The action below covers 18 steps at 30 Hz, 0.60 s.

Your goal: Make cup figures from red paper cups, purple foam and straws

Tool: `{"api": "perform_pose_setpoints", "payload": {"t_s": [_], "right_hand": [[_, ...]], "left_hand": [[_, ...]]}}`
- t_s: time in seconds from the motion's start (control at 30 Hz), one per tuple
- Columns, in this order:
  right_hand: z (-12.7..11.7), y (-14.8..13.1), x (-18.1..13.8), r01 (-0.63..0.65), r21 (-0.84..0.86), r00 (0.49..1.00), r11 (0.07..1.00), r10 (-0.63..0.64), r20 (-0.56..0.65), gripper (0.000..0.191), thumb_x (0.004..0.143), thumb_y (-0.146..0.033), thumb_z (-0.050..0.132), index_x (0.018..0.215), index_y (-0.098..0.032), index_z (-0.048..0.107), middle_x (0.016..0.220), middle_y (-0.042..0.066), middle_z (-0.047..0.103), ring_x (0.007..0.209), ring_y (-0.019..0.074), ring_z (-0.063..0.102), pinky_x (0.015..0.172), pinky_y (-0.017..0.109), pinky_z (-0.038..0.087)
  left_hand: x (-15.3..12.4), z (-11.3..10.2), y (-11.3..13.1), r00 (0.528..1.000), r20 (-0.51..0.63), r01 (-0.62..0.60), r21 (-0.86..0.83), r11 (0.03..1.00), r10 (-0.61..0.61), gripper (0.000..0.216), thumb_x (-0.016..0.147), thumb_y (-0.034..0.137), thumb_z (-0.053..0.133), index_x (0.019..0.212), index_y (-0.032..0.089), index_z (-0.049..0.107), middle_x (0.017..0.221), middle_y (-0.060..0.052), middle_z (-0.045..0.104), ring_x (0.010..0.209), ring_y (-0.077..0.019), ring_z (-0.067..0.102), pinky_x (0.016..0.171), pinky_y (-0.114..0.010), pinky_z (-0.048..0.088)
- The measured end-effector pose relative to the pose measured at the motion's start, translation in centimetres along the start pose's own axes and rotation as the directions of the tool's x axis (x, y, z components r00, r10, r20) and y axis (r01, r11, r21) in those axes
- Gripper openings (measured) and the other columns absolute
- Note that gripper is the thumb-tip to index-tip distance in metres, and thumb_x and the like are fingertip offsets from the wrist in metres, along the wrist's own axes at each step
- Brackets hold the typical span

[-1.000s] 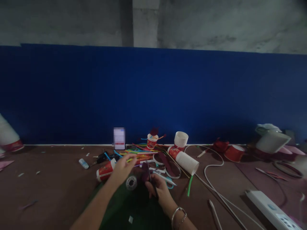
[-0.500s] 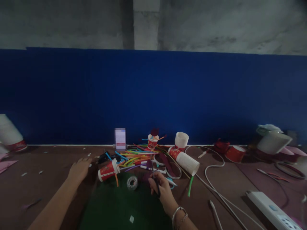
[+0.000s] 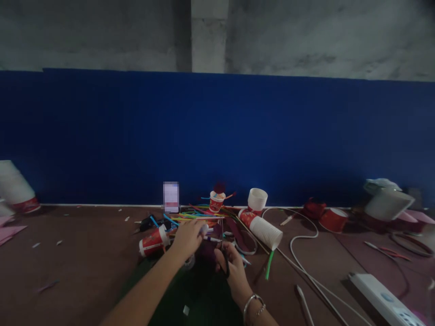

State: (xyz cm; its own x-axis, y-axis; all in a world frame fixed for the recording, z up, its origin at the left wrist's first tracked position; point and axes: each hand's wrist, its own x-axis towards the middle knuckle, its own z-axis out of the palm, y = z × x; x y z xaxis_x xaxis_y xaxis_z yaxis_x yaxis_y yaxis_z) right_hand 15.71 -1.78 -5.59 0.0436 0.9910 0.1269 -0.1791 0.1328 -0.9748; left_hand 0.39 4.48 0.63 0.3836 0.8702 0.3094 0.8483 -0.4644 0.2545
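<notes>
My right hand (image 3: 233, 265) is closed around the handles of a pair of scissors (image 3: 222, 256), whose blades point away from me. Beside it on the left, my left hand (image 3: 188, 237) has its fingers bent round a small whitish piece (image 3: 204, 229), too blurred to name exactly. A roll of tape (image 3: 190, 261) is half hidden under my left forearm, on a dark green mat (image 3: 183, 290). Behind both hands lies a heap of coloured pipe cleaners (image 3: 193, 212), with a marker (image 3: 213, 239) among them. A red and white paper cup (image 3: 153, 241) lies on its side left of my left hand.
A decorated paper cup (image 3: 216, 202) stands at the back near a phone (image 3: 171, 198). Stacked paper cups (image 3: 265, 230) lie on the right beside a white cable (image 3: 291, 244). A power strip (image 3: 384, 294) sits front right, with paper scraps (image 3: 36, 245) on the left.
My left hand has come from the left side of the table to beside the scissors, bringing a small whitish piece. The scissors in my right hand have shifted slightly.
</notes>
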Motion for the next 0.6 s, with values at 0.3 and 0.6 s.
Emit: {"api": "perform_pose_setpoints", "payload": {"t_s": [0.3, 0.6], "right_hand": [[0.2, 0.1, 0.0, -0.026, 0.012, 0.999, 1.000, 0.026, 0.020, 0.035, 0.072, -0.051, 0.066, 0.078, -0.019, 0.053, 0.060, -0.006, 0.044, 0.048, 0.0080, 0.039, 0.044, 0.020, 0.034], [0.6, -0.6, -0.4, -0.042, 0.004, 0.990, 0.999, 0.041, 0.138, 0.038, 0.064, -0.050, 0.073, 0.071, -0.019, 0.053, 0.059, -0.006, 0.045, 0.050, 0.0091, 0.038, 0.046, 0.021, 0.033]], "left_hand": [[-0.8, 3.3, 2.5, 0.921, -0.175, 0.141, -0.681, 0.719, -0.347, 0.032, 0.089, 0.039, 0.039, 0.083, 0.018, 0.062, 0.077, -0.005, 0.063, 0.076, -0.0197, 0.058, 0.072, -0.031, 0.043], [-2.8, 5.2, 4.5, 0.868, 0.091, 0.164, -0.981, 0.108, -0.488, 0.027, 0.072, 0.044, 0.063, 0.072, 0.017, 0.059, 0.065, 0.003, 0.058, 0.065, -0.0145, 0.055, 0.063, -0.025, 0.042]]}}
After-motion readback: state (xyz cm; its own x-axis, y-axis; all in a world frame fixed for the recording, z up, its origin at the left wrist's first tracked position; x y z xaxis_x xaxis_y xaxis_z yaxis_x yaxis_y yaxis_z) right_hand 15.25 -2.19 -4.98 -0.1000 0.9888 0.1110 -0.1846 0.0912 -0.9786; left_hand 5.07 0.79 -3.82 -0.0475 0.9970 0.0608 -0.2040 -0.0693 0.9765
